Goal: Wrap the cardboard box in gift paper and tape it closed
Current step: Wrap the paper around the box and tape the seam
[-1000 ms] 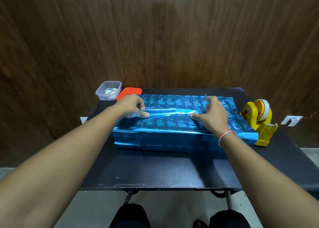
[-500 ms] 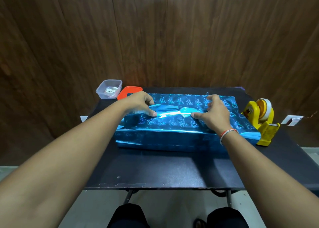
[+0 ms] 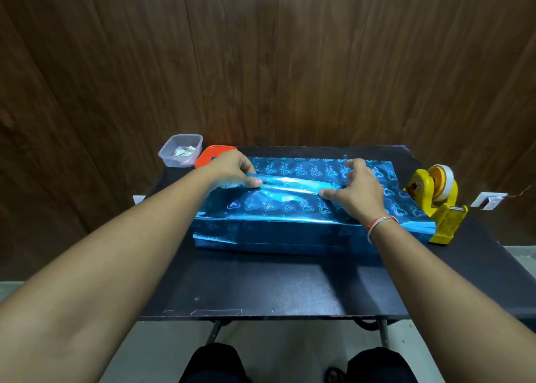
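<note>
The cardboard box point(image 3: 278, 226) is covered by blue gift paper point(image 3: 290, 205), its seam untaped. The left hand point(image 3: 232, 169) and right hand point(image 3: 355, 192) pinch the overlapping edge; the ends stay open and the tape dispenser point(image 3: 435, 199) waits unused.

Setting: small indoor craft or packing station, not identifiable beyond that. Evidence: dark tabletop point(image 3: 261, 289) on metal legs against a wood-panelled wall point(image 3: 261, 63); yellow tape dispenser point(image 3: 435, 205) at 3 o'clock; clear plastic tub point(image 3: 180, 150) and orange lid point(image 3: 210, 154) at 11 o'clock.
</note>
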